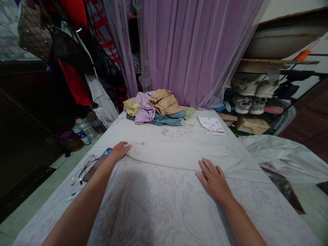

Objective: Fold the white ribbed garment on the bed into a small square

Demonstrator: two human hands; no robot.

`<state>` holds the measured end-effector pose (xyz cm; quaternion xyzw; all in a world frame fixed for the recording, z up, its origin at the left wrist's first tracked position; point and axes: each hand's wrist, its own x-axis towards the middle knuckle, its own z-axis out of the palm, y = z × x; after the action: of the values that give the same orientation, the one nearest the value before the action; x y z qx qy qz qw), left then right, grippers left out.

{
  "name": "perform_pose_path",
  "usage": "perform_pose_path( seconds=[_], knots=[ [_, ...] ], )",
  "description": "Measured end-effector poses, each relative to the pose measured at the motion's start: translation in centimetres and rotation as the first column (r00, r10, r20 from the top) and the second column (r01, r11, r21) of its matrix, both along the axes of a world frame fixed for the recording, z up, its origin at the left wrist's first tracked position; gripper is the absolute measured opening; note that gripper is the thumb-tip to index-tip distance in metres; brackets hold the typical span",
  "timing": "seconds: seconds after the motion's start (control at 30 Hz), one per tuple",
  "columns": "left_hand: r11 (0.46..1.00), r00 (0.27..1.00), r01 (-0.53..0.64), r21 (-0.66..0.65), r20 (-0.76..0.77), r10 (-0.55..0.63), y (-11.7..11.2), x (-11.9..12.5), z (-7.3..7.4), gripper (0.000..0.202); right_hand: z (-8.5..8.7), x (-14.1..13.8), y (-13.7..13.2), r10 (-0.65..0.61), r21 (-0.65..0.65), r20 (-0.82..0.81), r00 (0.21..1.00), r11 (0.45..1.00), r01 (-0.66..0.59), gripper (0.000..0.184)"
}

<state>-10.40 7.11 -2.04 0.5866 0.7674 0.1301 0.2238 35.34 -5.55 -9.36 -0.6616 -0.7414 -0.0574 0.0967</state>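
Knit cloth [179, 155] crosswise under left hand [119, 151], right hand [214, 181]

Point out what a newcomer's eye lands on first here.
A sheer lilac curtain fills the back of the view. Below it, a heap of clothes sits at the far end of the bed. In the foreground, the left hand and right hand lie flat on a pale floral sheet, with a phone beside the left hand.

A sheer lilac curtain [189, 51] hangs at the far side. To the left stand dark wooden furniture [23, 136] and a pale tiled floor [25, 208]; to the right, a narrow wooden shelf [256, 65], a cream wall [289, 8] and a reddish-brown wooden floor [310, 126].
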Motion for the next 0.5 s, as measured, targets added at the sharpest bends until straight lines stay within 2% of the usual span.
perform_pose_path(
  seconds=[0.07,0.1,0.17,0.2,0.27,0.37,0.5],
  knots=[
    [0.992,0.997,0.015,0.122,-0.077,-0.006,-0.5,0.2,-0.1,0.049,0.1,-0.1,-0.1,0.000,0.020,-0.001,1.000,1.000,0.000,0.055],
    [0.975,0.990,0.064,0.215,-0.136,-0.035,-0.7,0.6,-0.4,0.048,0.2,-0.3,-0.1,0.000,0.033,-0.002,1.000,0.999,0.000,0.055],
    [0.903,0.953,0.241,0.354,-0.263,-0.151,-1.3,1.9,-1.1,0.048,0.5,-1.2,0.1,0.012,0.061,-0.005,1.000,0.998,-0.011,0.053],
    [0.863,0.919,0.343,0.370,-0.321,-0.227,-1.6,2.9,-1.5,0.048,0.8,-1.7,0.2,0.023,0.072,-0.008,1.000,0.997,-0.022,0.052],
    [0.813,0.841,0.485,0.323,-0.428,-0.331,-2.1,4.8,-2.6,0.049,1.5,-3.2,0.8,0.048,0.082,-0.019,0.999,0.996,-0.046,0.052],
    [0.809,0.789,0.515,0.284,-0.526,-0.317,-2.6,6.8,-3.8,0.053,2.7,-5.6,2.0,0.090,0.045,-0.046,0.995,0.995,-0.088,0.051],
    [0.826,0.780,0.498,0.262,-0.553,-0.295,-2.7,7.1,-4.5,0.057,4.5,-8.2,3.6,0.100,-0.091,-0.085,0.991,0.990,-0.107,0.052]
  ],
)
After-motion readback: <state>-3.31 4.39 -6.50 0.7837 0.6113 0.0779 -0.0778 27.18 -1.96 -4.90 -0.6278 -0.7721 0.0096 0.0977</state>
